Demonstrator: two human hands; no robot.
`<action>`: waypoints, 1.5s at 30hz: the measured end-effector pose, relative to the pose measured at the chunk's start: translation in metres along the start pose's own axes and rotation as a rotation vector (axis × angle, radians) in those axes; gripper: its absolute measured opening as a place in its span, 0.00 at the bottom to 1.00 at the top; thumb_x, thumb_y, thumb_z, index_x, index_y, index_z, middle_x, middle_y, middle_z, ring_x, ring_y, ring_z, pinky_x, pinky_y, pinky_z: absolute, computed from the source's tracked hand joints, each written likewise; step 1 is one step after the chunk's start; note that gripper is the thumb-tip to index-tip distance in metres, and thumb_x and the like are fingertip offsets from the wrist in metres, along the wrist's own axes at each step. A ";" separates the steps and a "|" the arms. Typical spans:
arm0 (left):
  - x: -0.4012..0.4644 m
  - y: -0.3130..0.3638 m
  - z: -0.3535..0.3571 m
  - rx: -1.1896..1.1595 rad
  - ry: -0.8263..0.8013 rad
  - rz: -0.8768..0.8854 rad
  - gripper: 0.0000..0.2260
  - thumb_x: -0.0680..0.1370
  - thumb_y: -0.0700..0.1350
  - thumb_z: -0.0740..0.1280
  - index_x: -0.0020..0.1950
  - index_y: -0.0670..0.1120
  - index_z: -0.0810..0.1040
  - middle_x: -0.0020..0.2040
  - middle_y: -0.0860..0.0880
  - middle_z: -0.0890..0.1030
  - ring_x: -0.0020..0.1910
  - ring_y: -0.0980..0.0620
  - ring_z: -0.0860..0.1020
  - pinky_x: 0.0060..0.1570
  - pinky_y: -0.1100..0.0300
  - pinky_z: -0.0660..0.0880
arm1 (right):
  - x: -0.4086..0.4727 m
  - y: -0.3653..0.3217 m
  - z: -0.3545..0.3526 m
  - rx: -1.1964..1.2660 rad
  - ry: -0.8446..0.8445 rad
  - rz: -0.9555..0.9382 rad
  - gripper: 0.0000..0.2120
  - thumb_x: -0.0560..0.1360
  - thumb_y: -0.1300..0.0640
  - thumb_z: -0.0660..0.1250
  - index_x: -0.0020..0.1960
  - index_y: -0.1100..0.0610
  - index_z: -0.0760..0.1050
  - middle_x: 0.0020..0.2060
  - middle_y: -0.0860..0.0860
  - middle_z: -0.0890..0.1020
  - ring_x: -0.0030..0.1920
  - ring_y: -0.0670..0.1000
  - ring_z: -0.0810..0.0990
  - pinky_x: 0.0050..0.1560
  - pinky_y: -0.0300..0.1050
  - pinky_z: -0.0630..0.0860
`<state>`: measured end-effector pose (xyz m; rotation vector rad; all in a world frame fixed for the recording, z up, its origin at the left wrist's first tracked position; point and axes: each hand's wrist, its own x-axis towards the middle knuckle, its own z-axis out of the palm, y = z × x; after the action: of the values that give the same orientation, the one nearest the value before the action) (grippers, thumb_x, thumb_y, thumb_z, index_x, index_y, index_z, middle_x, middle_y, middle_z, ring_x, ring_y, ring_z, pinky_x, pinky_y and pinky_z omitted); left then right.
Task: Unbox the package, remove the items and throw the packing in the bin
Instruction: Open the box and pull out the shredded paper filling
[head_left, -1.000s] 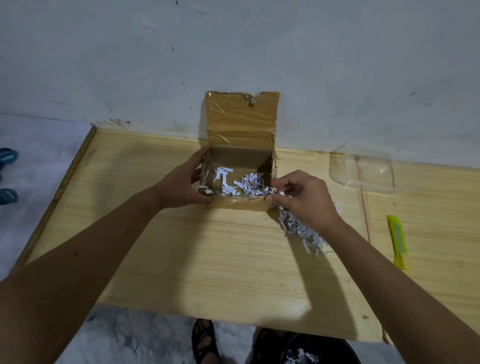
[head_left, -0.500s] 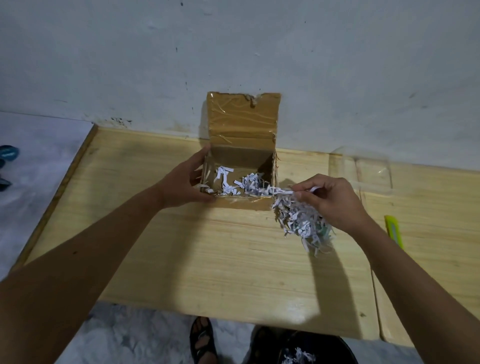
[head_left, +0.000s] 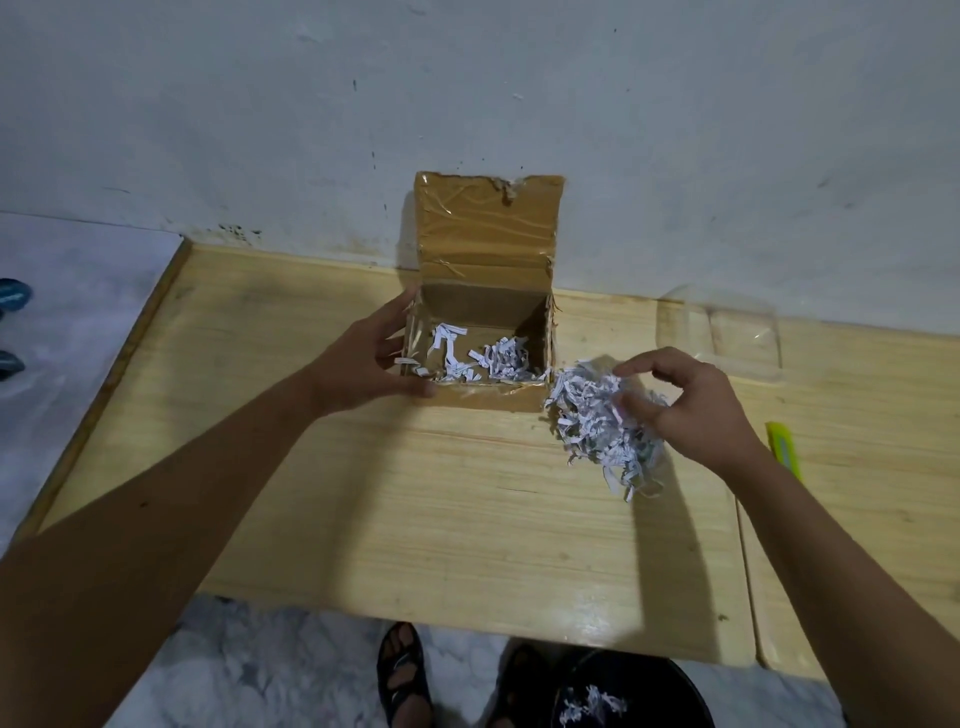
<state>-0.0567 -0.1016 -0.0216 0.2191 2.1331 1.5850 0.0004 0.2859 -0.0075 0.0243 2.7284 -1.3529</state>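
An open cardboard box (head_left: 491, 397) stands on the wooden table (head_left: 441, 519) against the wall, its taped lid (head_left: 488, 223) raised. Loose white paper shreds (head_left: 501, 358) lie on the box floor. My left hand (head_left: 363, 364) grips the box's left wall, thumb along the front. My right hand (head_left: 691, 405) holds a clump of shredded paper (head_left: 597, 421) just right of the box, with strands hanging down over the table. A black bin (head_left: 623, 696) with some shreds in it sits on the floor below the table's front edge.
A clear plastic container (head_left: 722, 332) lies at the back right by the wall. A yellow-green utility knife (head_left: 784, 447) lies right of my right wrist. A sandalled foot (head_left: 402, 675) is on the marble floor beside the bin. Blue shoes (head_left: 13, 296) are at the far left.
My right hand has pulled the clump of shreds out of the box and moved it rightward, clear of the box's corner. The left hand still holds the box in place.
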 end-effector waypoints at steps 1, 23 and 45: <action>0.000 -0.001 0.000 -0.002 0.006 -0.007 0.58 0.64 0.31 0.81 0.85 0.53 0.53 0.75 0.60 0.72 0.68 0.58 0.79 0.62 0.60 0.79 | 0.000 -0.004 0.000 0.026 0.017 -0.038 0.11 0.72 0.57 0.79 0.53 0.48 0.84 0.55 0.43 0.84 0.60 0.46 0.81 0.69 0.53 0.75; -0.006 -0.010 0.008 -0.046 0.128 0.005 0.54 0.64 0.31 0.83 0.84 0.52 0.59 0.79 0.56 0.70 0.70 0.55 0.78 0.63 0.57 0.80 | 0.108 -0.106 0.119 -0.496 -0.697 -0.091 0.32 0.75 0.42 0.72 0.76 0.50 0.69 0.63 0.51 0.80 0.62 0.57 0.80 0.61 0.46 0.76; -0.006 -0.017 0.008 -0.029 0.140 0.008 0.54 0.66 0.33 0.83 0.84 0.55 0.58 0.72 0.59 0.73 0.69 0.63 0.77 0.60 0.64 0.79 | 0.114 -0.093 0.150 -0.162 -0.575 -0.207 0.28 0.73 0.58 0.78 0.71 0.54 0.75 0.57 0.48 0.83 0.58 0.48 0.82 0.59 0.37 0.75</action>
<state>-0.0456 -0.1023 -0.0376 0.1100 2.2140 1.6792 -0.1066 0.1074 -0.0343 -0.5781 2.3723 -0.9715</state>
